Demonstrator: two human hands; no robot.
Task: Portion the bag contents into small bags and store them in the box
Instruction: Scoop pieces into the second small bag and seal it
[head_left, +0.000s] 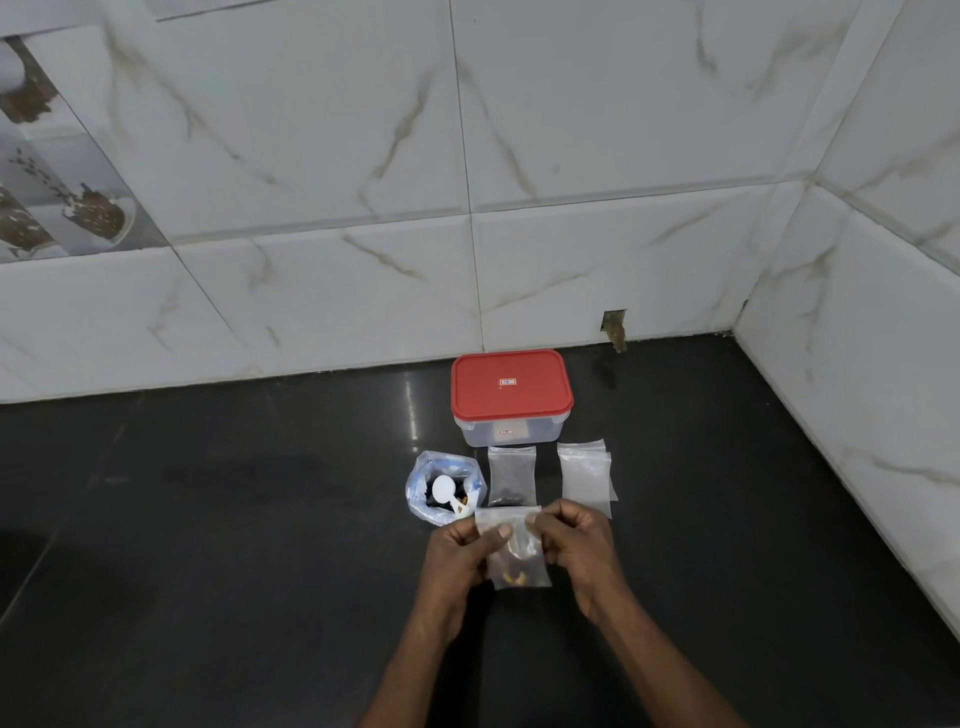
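**Q:** What is held, and where?

**A:** A small zip bag (515, 553) is held above the black countertop (234, 519), toward its front edge. Dark contents and a few yellow pieces are seen at the bottom of the bag.

**Q:** How are the fingers placed on it?

**A:** The top strip is pinched at its left end by the left hand (457, 558) and at its right end by the right hand (576, 551). The left thumb is laid across the front of the bag. The rest of the bag hangs below the fingertips, between the two palms.

**Q:** What is laid out behind the hands?

**A:** An open large bag (423, 499) with a white scoop (444, 489) inside, a filled small bag (511, 475) and a stack of empty small bags (586, 475) are set in a row from left to right. A clear box (511, 434), closed by a red lid (511, 389), stands behind them near the back edge.
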